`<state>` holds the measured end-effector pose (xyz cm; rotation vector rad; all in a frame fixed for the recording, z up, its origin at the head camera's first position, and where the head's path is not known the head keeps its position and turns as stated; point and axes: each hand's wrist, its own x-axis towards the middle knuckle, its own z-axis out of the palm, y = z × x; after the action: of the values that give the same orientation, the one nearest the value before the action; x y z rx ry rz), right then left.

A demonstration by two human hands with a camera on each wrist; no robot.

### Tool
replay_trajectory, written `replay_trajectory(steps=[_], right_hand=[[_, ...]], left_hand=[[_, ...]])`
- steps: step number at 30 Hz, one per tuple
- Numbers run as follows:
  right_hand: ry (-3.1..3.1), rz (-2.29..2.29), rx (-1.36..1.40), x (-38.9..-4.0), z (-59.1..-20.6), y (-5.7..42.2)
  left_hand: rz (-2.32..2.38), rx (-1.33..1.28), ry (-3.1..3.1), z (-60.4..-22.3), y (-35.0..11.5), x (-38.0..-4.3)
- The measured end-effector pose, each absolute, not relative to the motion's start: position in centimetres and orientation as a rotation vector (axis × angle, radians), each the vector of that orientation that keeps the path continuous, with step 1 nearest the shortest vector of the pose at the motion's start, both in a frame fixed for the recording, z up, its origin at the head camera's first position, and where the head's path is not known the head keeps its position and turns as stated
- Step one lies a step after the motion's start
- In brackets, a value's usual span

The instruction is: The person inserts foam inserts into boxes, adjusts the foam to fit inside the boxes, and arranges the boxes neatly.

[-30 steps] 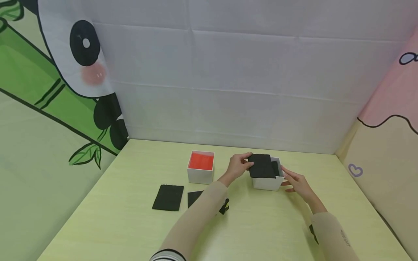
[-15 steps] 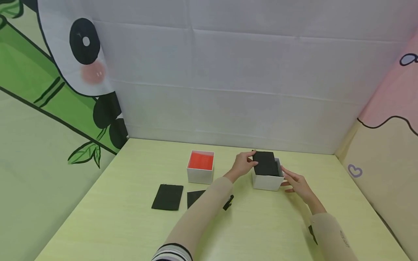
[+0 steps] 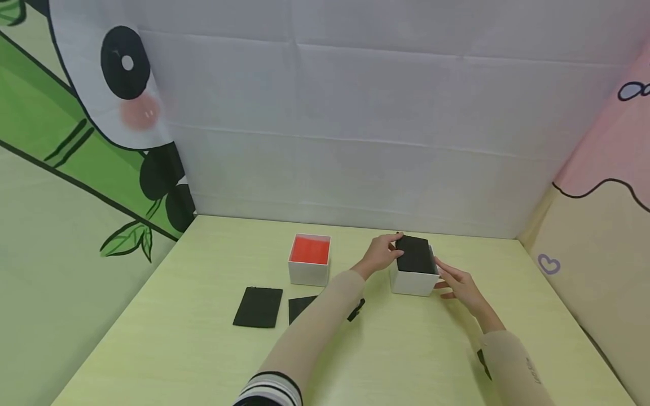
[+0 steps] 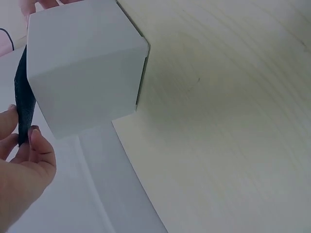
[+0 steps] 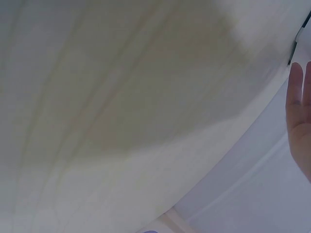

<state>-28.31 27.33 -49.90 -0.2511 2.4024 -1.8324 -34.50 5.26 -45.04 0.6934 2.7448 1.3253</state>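
Observation:
A thin black rectangular sheet (image 3: 415, 255) lies over the mouth of a white box (image 3: 415, 283) at the back right of the table. My left hand (image 3: 378, 254) pinches the sheet's left edge between thumb and fingers. In the left wrist view, that hand (image 4: 30, 170) holds the end of the black sheet (image 4: 24, 102), which runs along the top of the box (image 4: 87, 63). On the box's right side rests my right hand (image 3: 463, 285), fingers extended. The right wrist view catches only part of this hand (image 5: 299, 116), its fingers straight.
A second white box (image 3: 308, 275) with a red inside stands left of the first. One black sheet (image 3: 258, 307) lies flat at the table's left; another black sheet (image 3: 301, 307) is partly hidden under my left forearm. Behind the table (image 3: 203, 254) hangs a pale cloth (image 3: 330, 141).
My left hand has moved right with the black sheet, which has slid from overhanging the box's left side to covering most of its opening. The right hand stays at the box's side.

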Motion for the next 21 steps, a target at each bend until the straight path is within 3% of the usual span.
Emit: replay_trajectory(steps=[6,13,15,21], right_hand=[[2.386,-1.846,-0.240,-28.4,-49.9,27.3],[2.399,-1.836,-0.252,-28.4,-49.9,27.2],[2.397,-1.839,-0.252,-28.4,-49.9,27.3],[2.401,-1.841,-0.245,-28.5,-50.1,27.3]], left_hand=[[1.213,0.695,2.769,-45.5,6.1,-35.4],[1.116,0.961,2.884,-55.6,6.8,-43.4],[1.101,0.972,2.872,-54.7,6.6,-42.8],[1.003,0.768,2.891,-47.3,5.8,-36.5]])
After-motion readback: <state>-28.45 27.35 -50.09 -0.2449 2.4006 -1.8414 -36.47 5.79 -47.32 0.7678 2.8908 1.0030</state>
